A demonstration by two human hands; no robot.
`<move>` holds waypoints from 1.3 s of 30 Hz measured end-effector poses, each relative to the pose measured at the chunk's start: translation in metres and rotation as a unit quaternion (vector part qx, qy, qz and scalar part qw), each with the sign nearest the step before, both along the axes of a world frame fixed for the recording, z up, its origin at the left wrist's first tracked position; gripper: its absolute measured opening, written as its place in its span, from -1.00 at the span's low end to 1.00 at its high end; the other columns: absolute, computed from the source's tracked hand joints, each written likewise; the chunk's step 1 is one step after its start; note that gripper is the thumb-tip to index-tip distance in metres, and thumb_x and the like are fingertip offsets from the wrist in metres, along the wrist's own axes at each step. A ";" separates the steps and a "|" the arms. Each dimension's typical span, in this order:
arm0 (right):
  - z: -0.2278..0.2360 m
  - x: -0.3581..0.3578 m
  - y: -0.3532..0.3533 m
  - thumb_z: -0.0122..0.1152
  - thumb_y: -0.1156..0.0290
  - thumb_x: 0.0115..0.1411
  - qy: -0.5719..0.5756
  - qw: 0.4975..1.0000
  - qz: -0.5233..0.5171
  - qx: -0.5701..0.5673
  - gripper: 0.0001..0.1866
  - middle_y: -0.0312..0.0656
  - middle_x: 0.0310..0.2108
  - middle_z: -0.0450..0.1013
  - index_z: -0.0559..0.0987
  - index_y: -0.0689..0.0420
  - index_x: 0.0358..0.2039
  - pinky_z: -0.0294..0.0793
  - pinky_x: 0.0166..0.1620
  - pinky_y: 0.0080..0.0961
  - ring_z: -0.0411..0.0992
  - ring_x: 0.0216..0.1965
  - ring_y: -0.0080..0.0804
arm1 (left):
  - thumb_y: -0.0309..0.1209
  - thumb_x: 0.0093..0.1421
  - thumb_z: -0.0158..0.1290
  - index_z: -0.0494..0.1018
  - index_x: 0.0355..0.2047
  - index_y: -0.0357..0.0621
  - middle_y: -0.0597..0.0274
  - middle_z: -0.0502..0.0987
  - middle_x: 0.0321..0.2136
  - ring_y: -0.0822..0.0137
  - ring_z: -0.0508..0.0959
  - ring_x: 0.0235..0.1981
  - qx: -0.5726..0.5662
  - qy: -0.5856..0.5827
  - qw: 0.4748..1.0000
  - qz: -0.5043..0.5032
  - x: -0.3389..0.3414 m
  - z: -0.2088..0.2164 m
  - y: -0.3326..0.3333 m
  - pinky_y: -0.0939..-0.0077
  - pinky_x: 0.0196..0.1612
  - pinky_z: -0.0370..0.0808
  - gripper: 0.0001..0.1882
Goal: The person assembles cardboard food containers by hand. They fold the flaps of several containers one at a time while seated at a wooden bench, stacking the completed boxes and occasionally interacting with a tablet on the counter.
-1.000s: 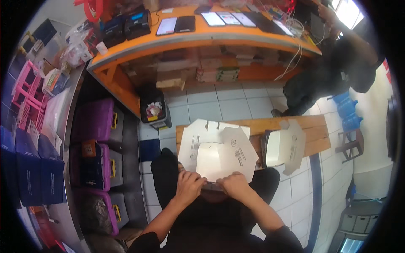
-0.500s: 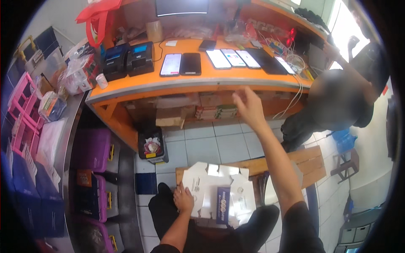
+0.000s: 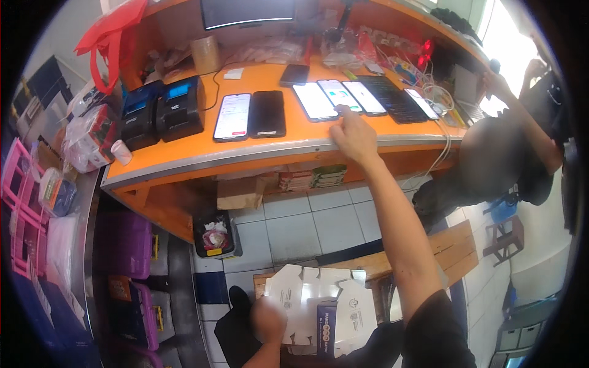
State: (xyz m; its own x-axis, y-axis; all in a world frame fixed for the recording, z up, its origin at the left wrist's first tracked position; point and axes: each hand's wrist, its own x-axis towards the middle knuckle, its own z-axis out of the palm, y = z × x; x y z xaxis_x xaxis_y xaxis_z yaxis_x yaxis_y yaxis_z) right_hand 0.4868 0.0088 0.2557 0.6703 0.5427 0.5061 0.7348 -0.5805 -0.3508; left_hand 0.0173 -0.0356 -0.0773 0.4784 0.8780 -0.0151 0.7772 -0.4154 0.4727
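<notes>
- Change on my feed: right hand (image 3: 354, 136) is off the white carton (image 3: 300, 300) and up at the orange tabletop (image 3: 297, 130). 1 s ago both hands were at the carton's near edge; 0.5 s ago the right was in mid-air.
- View has tilted up, so more of the tabletop shows.
- My read: carton work is paused, or down to one hand. Carton looks part-folded, flaps spread, blue panel (image 3: 326, 331) near its middle.
- Carton sits low in front of me, over the dark-clad legs (image 3: 230, 331) and the near edge of the wooden bench (image 3: 454, 245). Can't tell which bears it.
- Right arm: reaches forward and slightly left, forearm rising past the bench. Fingers curled, tips at the lower edge of a lit phone (image 3: 335, 92). Can't tell whether it touches, or whether anything is inside the curl.
- Left hand (image 3: 270, 320): by the carton's left edge, blurred. Can't tell if it grips.
</notes>
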 end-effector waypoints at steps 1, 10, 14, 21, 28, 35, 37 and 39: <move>-0.002 0.002 0.000 0.06 0.16 0.21 -0.004 1.000 -0.002 0.004 -0.49 0.07 -0.10 0.57 0.47 0.10 0.13 0.51 0.00 -0.03 0.55 -0.06 0.06 | -0.22 0.37 -0.03 0.35 0.30 -0.06 -0.27 0.39 0.11 -0.22 0.45 0.07 -0.004 0.002 1.000 0.006 -0.001 0.000 -0.001 -0.09 0.11 0.39 -0.48; 0.008 0.003 0.009 0.03 0.08 0.19 0.012 0.997 -0.031 -0.076 -0.36 0.08 -0.05 0.55 0.44 0.10 0.24 0.49 0.03 -0.06 0.55 -0.02 0.00 | -0.23 0.36 -0.03 0.36 0.30 -0.05 -0.27 0.39 0.11 -0.21 0.44 0.06 -0.009 -0.002 1.000 0.015 0.001 0.001 0.002 -0.07 0.11 0.39 -0.48; 0.008 0.011 0.002 0.07 0.09 0.17 -0.010 0.996 0.024 -0.090 -0.36 -0.01 -0.16 0.59 0.45 -0.04 0.29 0.50 -0.03 -0.16 0.57 -0.11 -0.07 | -0.23 0.36 -0.02 0.36 0.30 -0.04 -0.26 0.40 0.10 -0.21 0.45 0.05 0.004 -0.007 1.000 0.009 0.000 -0.005 0.002 -0.07 0.09 0.40 -0.48; 0.014 0.011 0.001 0.19 0.05 0.08 0.107 0.994 0.005 -0.016 -0.25 -0.08 -0.29 0.57 0.39 0.02 0.29 0.50 -0.08 -0.10 0.57 -0.17 -0.07 | -0.23 0.35 -0.02 0.35 0.30 -0.03 -0.25 0.40 0.10 -0.20 0.44 0.07 0.005 0.000 1.000 0.013 -0.002 -0.007 0.002 -0.06 0.09 0.40 -0.48; 0.011 0.013 0.003 0.21 0.03 0.05 0.105 0.994 -0.008 -0.027 -0.23 -0.01 -0.14 0.61 0.39 0.04 0.28 0.51 0.00 -0.12 0.58 -0.05 -0.01 | -0.21 0.36 -0.03 0.32 0.31 -0.03 -0.28 0.40 0.11 -0.22 0.44 0.09 0.002 0.011 1.000 0.017 0.000 -0.006 0.000 -0.08 0.10 0.40 -0.47; 0.015 0.011 0.003 0.21 0.01 0.07 0.118 0.992 -0.015 -0.036 -0.27 -0.02 -0.16 0.61 0.41 -0.01 0.25 0.51 -0.02 -0.10 0.58 -0.05 -0.02 | -0.20 0.36 -0.04 0.32 0.31 -0.03 -0.31 0.40 0.10 -0.23 0.44 0.08 0.003 0.006 1.000 0.010 0.000 -0.004 0.000 -0.09 0.09 0.40 -0.47; 0.014 0.011 0.003 0.20 0.01 0.07 0.110 0.993 -0.014 -0.034 -0.28 -0.03 -0.18 0.61 0.41 -0.01 0.25 0.51 -0.03 -0.10 0.58 -0.06 -0.03 | -0.20 0.36 -0.04 0.32 0.31 -0.03 -0.31 0.40 0.09 -0.24 0.44 0.08 0.004 -0.001 1.000 0.008 0.000 -0.003 0.001 -0.09 0.10 0.40 -0.47; 0.012 0.011 0.002 0.20 0.01 0.07 0.101 0.994 -0.013 -0.030 -0.28 -0.04 -0.19 0.61 0.42 -0.01 0.25 0.51 -0.04 -0.09 0.59 -0.07 -0.03 | -0.20 0.36 -0.03 0.32 0.31 -0.03 -0.32 0.40 0.09 -0.24 0.44 0.08 0.007 -0.009 1.000 0.007 -0.001 -0.003 0.001 -0.09 0.10 0.39 -0.46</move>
State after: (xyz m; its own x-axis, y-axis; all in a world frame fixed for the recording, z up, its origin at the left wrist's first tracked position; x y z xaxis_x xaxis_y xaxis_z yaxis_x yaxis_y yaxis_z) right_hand 0.4981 0.0111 0.2682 0.7687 0.5496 0.3273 0.6380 -0.6226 -0.4531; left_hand 0.0166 -0.0344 -0.0799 0.4661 0.8847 0.0061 0.7747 -0.4115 0.4801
